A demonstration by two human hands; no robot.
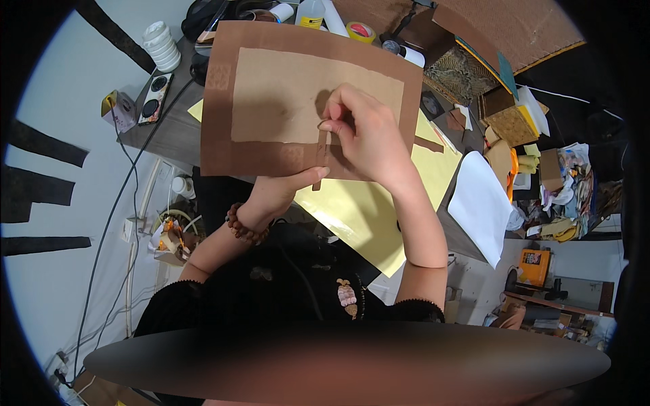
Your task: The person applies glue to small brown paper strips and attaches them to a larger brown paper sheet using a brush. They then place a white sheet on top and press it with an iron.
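Note:
A flat brown board [220, 108] with a tan rectangular panel [277, 91] on its face is held up in front of me. My left hand [277, 196] grips its lower edge, the thumb on the face and the other fingers hidden behind. A narrow brown strip [319, 157] runs across the lower border and sticks out a little past the edge, next to my left thumb. The upper end of that strip is pinched between the thumb and fingers of my right hand [365, 132]. Whether the strip is stuck to the board, I cannot tell.
Yellow sheets [359, 216] lie on the grey table below the board, with white paper [481, 199] to their right. Behind stand a roll of yellow tape [361, 32] and a clear bottle [311, 12]. A cardboard box [509, 120] and heaped scraps [572, 193] are at the right.

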